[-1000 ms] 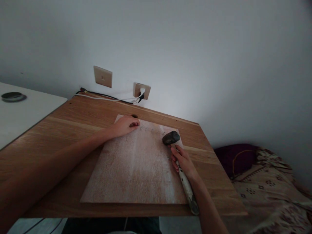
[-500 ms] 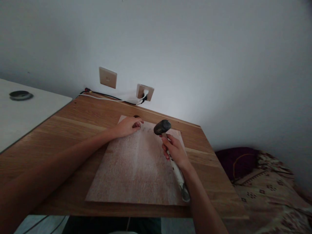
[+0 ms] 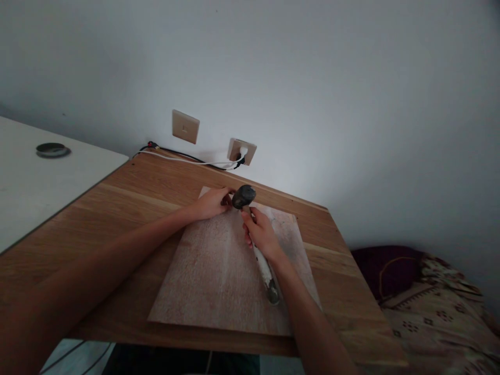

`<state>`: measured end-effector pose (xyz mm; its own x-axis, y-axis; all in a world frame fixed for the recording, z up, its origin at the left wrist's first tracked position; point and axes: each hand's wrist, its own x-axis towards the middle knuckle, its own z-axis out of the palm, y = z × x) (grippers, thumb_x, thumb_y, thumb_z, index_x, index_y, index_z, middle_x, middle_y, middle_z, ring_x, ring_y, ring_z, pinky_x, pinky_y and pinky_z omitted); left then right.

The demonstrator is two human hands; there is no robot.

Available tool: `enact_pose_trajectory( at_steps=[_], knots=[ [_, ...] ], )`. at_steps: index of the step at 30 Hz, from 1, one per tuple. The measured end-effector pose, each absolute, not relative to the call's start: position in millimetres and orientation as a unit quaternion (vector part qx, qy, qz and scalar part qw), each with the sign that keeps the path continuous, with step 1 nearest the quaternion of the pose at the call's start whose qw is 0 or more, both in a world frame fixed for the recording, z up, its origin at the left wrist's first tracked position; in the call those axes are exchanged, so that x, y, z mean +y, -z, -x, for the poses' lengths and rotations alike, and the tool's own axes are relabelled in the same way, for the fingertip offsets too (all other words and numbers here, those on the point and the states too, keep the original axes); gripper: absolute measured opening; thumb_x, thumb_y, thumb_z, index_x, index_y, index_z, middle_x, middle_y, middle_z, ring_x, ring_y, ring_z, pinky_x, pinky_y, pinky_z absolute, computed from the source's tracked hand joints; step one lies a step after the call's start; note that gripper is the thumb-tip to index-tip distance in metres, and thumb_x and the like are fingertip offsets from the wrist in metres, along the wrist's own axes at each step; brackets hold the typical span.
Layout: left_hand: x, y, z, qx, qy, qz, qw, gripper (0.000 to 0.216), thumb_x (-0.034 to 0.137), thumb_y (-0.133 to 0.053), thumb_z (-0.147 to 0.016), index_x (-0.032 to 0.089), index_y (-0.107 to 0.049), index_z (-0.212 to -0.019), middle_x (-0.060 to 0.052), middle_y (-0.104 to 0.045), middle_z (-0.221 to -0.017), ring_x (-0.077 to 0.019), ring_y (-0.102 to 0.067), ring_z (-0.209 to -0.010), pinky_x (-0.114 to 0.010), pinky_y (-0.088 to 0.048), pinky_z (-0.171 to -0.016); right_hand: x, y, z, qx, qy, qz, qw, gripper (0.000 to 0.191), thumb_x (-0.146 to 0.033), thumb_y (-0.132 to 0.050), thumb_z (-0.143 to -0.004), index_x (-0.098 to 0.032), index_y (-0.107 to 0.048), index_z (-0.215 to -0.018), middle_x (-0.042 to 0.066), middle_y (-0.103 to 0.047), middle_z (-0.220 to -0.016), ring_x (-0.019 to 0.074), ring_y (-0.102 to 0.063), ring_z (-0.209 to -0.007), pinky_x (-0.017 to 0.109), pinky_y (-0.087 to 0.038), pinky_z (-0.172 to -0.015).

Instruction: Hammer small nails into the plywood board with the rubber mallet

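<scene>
Taking the plywood board [image 3: 207,281] as a clock face with 12 toward the wall, the left hand [image 3: 211,203] lies over its 11 o'clock part, fingers curled in close together; I cannot tell whether they pinch anything, because the hammer head [image 3: 244,196] hides their tips. The right hand [image 3: 262,234] is closed round the club hammer [image 3: 264,268], gripping high on the pale, worn handle, so that the head sits near 12 and the butt points toward 5.

The chief danger is to the left fingertips: the head overlaps them in this view, and a blow slightly off toward 9 o'clock could land on a knuckle. The short grip should help control, though the heavy head may tip or glance if it meets something narrow at an angle. Thin marks near 1 o'clock on the board are perhaps nails, but dimness makes that uncertain.

The board lies loose-looking on the wooden table [image 3: 344,291], with no visible clamp, so a hard knock could make it skid or bounce. A wild swing past 12 might also catch the white cable [image 3: 203,163] or the wall socket [image 3: 252,152] beyond.
</scene>
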<state>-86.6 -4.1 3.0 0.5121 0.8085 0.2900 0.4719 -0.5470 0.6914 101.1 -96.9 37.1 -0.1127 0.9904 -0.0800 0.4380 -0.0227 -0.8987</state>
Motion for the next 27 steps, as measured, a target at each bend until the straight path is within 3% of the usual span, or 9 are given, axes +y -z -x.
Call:
enact_pose_trajectory(
  at_steps=[5, 7, 11, 15, 22, 27],
  knots=[
    [-1, 1, 87, 0.397, -0.298, -0.829, 0.257, 0.053, 0.010, -0.065, -0.077, 0.017, -0.060, -0.129, -0.005, -0.076, -0.096, -0.0226, -0.073, -0.088, -0.032, -0.055, -0.080, -100, -43, -103, -0.619, -0.442, 0.577, 0.298, 0.033, -0.055, -0.059, -0.091, -0.024, -0.050, -0.085, -0.008, -0.051, -0.057, 0.0097, -0.048, -0.035, 0.021, -0.037, -0.030],
    [-1, 0, 89, 0.392, -0.294, -0.837, 0.244, 0.049, 0.013, -0.066, -0.078, 0.017, -0.062, -0.127, -0.004, -0.075, -0.096, -0.0219, -0.071, -0.089, -0.033, -0.055, -0.083, -104, -49, -112, -0.607, -0.447, 0.572, 0.323, 0.034, -0.057, -0.059, -0.089, -0.024, -0.051, -0.086, -0.008, -0.051, -0.057, 0.0097, -0.047, -0.036, 0.021, -0.037, -0.030],
    [-16, -16, 82, 0.347, -0.319, -0.877, 0.096, 0.023, 0.022, -0.066, -0.087, 0.017, -0.068, -0.109, -0.010, -0.069, -0.106, -0.0263, -0.064, -0.105, -0.040, -0.052, -0.092, -123, -65, -150, -0.570, -0.416, 0.587, 0.397, 0.041, -0.062, -0.061, -0.084, -0.023, -0.055, -0.093, -0.009, -0.050, -0.058, 0.0090, -0.044, -0.034, 0.021, -0.034, -0.030],
    [-62, -35, 41, 0.153, -0.276, -0.949, -0.029, 0.012, 0.019, -0.061, -0.095, 0.018, -0.069, -0.104, -0.010, -0.071, -0.105, -0.0253, -0.064, -0.105, -0.038, -0.051, -0.092, -156, -69, -197, -0.530, -0.407, 0.645, 0.370, 0.046, -0.065, -0.066, -0.076, -0.023, -0.056, -0.090, -0.010, -0.048, -0.055, 0.0090, -0.043, -0.032, 0.021, -0.032, -0.029],
    [-127, -14, -45, 0.055, -0.236, -0.962, -0.122, 0.015, 0.011, -0.066, -0.091, 0.020, -0.075, -0.082, -0.013, -0.076, -0.086, -0.0254, -0.072, -0.082, -0.037, -0.054, -0.064, -210, -33, -234, -0.470, -0.394, 0.712, 0.341, 0.048, -0.070, -0.065, -0.075, -0.024, -0.051, -0.077, -0.008, -0.049, -0.056, 0.0103, -0.045, -0.033, 0.023, -0.035, -0.029],
    [-124, -14, -47, 0.035, -0.240, -0.962, -0.123, 0.020, 0.010, -0.063, -0.092, 0.022, -0.073, -0.080, -0.010, -0.077, -0.082, -0.0238, -0.071, -0.076, -0.037, -0.054, -0.064, -216, -27, -230, -0.456, -0.401, 0.708, 0.359, 0.051, -0.074, -0.064, -0.073, -0.025, -0.049, -0.080, -0.010, -0.046, -0.053, 0.0113, -0.044, -0.031, 0.024, -0.035, -0.028]
  ],
)
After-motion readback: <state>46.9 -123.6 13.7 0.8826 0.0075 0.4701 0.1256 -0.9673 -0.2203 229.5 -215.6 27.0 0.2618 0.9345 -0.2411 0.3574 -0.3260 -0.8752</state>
